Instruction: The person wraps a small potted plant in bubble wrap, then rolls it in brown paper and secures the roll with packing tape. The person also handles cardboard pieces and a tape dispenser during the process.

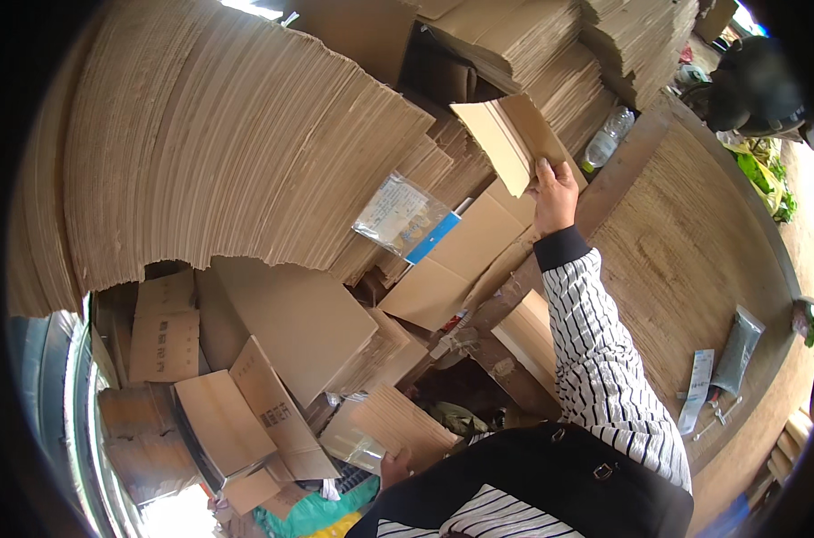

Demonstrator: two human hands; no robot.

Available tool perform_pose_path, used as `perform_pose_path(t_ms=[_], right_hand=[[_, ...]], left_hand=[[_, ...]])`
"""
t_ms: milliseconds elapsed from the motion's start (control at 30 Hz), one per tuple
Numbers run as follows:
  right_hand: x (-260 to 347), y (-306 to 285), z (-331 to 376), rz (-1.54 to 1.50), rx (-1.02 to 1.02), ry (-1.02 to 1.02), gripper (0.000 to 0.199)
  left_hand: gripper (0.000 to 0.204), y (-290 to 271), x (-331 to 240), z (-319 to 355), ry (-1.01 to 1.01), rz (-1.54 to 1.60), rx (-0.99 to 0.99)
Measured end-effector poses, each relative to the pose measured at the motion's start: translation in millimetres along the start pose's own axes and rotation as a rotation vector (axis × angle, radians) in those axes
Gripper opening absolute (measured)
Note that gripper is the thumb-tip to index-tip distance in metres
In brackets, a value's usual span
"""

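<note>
My right hand [555,197] is stretched far forward, its fingers closed on the near edge of a creased cardboard piece [497,139]. That piece is tilted, with its pale face turned to the left. Down by my body my left hand [395,468] grips the edge of a flat brown cardboard sheet [407,421]; most of its fingers are hidden behind the sheet. A clear plastic bag with a paper and a blue strip [407,220] lies on cardboard left of my right hand. Beneath my right forearm rests another cardboard strip [531,336].
A huge stack of flattened cardboard [219,143] fills the left, with more stacks [550,54] at the back. Opened boxes [246,421] lie at lower left. On the right is a wooden table [667,242] carrying a grey packet [737,354]. A clear bottle [609,139] lies beside its far end.
</note>
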State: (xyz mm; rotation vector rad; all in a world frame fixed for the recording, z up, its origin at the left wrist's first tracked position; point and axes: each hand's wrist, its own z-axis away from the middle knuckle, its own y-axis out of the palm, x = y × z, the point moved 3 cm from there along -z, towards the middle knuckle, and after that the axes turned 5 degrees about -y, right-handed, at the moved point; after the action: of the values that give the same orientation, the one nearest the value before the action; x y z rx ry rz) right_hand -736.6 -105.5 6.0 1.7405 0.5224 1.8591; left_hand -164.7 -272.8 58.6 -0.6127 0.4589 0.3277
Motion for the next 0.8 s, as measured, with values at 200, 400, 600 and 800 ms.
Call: perform_pose_path(t_ms=[200,400,600,800], right_hand=[[17,-22,18,0.301,-0.065,-0.186,0.014],[43,38,-12,0.572,-0.065,-0.835,0.023],[-16,133,-73,1.11,0.05,-0.431,0.032],[-112,93,-104,0.906,-0.268,0.077,0.035]], left_hand=[[0.029,3,-14,-3,0.044,0.095,0.002],[0.028,-1,2,-9,-0.043,0.251,-0.027],[0.031,4,11,-13,-0.077,0.244,0.004],[0.031,5,1,8,-0.143,0.374,0.023]])
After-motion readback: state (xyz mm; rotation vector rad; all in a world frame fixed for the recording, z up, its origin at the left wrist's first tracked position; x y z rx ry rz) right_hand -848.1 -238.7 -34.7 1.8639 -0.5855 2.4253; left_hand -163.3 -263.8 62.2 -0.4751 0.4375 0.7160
